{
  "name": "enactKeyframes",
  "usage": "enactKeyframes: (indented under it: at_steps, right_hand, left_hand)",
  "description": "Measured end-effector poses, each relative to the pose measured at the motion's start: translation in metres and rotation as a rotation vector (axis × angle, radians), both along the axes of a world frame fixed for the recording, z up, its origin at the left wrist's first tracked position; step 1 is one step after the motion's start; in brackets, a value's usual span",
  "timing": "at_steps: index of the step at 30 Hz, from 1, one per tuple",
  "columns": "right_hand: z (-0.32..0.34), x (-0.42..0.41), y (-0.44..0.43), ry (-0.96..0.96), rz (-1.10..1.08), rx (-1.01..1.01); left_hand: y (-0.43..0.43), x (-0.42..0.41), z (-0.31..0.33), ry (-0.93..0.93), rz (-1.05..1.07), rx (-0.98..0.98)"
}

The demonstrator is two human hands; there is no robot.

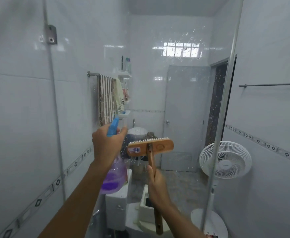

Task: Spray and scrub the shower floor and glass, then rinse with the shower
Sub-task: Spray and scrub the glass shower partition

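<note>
My left hand (pixel 106 145) grips a spray bottle (pixel 114 176) of purple liquid with a blue trigger head, nozzle aimed at the shower glass (pixel 183 74) in front of me. My right hand (pixel 158 184) holds the wooden handle of a scrub brush (pixel 150 148). The brush head is raised with its white bristles toward the glass. Droplets speckle the glass, most thickly at the upper middle and along the right side.
Through the glass stand a toilet (pixel 118 203), a white floor fan (pixel 225 159), a grey door (pixel 183 117) and a striped towel (pixel 105 98) on a rail. A metal glass edge (pixel 226 93) runs down the right. White tiled walls close both sides.
</note>
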State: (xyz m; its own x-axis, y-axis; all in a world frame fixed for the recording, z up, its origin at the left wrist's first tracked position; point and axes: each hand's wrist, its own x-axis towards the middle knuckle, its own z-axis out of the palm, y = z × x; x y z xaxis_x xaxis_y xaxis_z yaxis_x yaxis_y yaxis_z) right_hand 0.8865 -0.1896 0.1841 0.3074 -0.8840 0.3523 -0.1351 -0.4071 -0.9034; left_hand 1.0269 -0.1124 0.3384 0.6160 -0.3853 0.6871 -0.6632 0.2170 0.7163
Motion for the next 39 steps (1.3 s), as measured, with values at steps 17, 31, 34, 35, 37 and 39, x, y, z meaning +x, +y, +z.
enactKeyframes:
  at_steps: [17,31,34,35,37,39]
  right_hand:
    - [0.112,0.012,-0.021,-0.167,0.09,-0.191]
    - [-0.074,-0.031,-0.031,-0.019,0.367,0.105]
    - [-0.091,-0.035,-0.026,0.015,0.379,0.169]
    - [-0.095,-0.036,-0.022,0.021,0.382,0.185]
    - [-0.1,-0.036,-0.016,0.011,0.388,0.212]
    - [-0.105,-0.035,-0.01,0.012,0.417,0.249]
  left_hand:
    - [-0.024,-0.004,-0.059,0.111,0.04,0.064]
    - [-0.016,-0.07,-0.133,0.402,0.422,0.042]
    - [-0.003,-0.087,-0.141,0.454,0.467,0.042]
    - [0.003,-0.092,-0.143,0.461,0.489,0.035]
    - [0.013,-0.099,-0.146,0.465,0.519,0.03]
    - [0.025,-0.103,-0.153,0.438,0.536,0.033]
